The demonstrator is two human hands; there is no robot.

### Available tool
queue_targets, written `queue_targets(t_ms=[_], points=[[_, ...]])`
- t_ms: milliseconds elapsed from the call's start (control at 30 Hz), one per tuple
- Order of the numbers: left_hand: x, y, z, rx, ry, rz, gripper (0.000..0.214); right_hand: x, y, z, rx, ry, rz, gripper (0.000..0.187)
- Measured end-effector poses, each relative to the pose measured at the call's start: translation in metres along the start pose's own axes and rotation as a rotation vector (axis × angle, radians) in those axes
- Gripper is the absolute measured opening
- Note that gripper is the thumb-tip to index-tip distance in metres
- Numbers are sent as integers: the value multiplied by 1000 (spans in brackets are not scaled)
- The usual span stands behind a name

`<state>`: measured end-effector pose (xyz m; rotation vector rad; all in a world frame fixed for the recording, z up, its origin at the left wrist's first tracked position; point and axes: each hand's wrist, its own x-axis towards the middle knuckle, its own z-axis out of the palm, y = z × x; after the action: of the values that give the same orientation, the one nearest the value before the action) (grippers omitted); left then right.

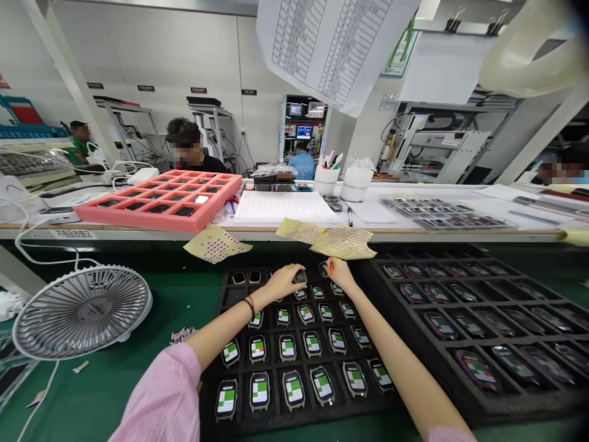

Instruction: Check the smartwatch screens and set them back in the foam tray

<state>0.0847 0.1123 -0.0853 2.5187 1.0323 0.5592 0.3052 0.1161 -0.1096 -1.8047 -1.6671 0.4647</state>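
In the head view, my left hand [286,280] pinches a smartwatch [300,277] with a dark face over the back rows of a black foam tray [257,426]. Beside it, my right hand [339,274] has its fingers closed around a small orange item [331,268] whose kind I cannot make out. Another watch [323,269] sits right at those fingertips, partly covered by them. Rows of watches [293,389] with lit green and white screens fill pockets in front of my hands; a few show a red block. Two dark-faced watches [254,277] lie at the back left.
A second black tray [460,402] with more watches stands on the right. On the left is a grey fan [94,310]. Yellow sticker sheets [216,244] hang off the shelf edge, near a pink foam tray [138,215]. Printed paper [317,49] hangs overhead. People sit beyond the shelf.
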Motion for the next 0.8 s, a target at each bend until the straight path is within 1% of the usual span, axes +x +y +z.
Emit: queue_targets(t_ms=[100,167,267,333,367,433,533,600,700,800], points=[[33,3,25,59,-35,4,46,14,16,1,-85,44,52,31],[46,5,42,99,-58,6,43,18,26,1,-127,57,76,31],[53,7,61,157,-123,-2,40,17,39,1,-177,51,96,31],[52,7,63,188,-164,-13,38,14,45,1,-205,36,106,31],[51,7,61,202,-176,-20,38,12,46,1,-216,25,112,31],[46,6,50,226,-183,-42,35,10,48,1,-232,-2,119,31],[34,2,24,260,-173,-105,29,7,47,0,-232,-44,110,31],[21,-3,7,281,-176,-163,29,5,44,-1,-221,-63,85,31],[0,-13,-12,297,-214,-266,32,-3,31,3,-196,-83,24,31],[-18,-20,-17,275,-283,-350,32,-15,8,20,-170,-114,-52,31]])
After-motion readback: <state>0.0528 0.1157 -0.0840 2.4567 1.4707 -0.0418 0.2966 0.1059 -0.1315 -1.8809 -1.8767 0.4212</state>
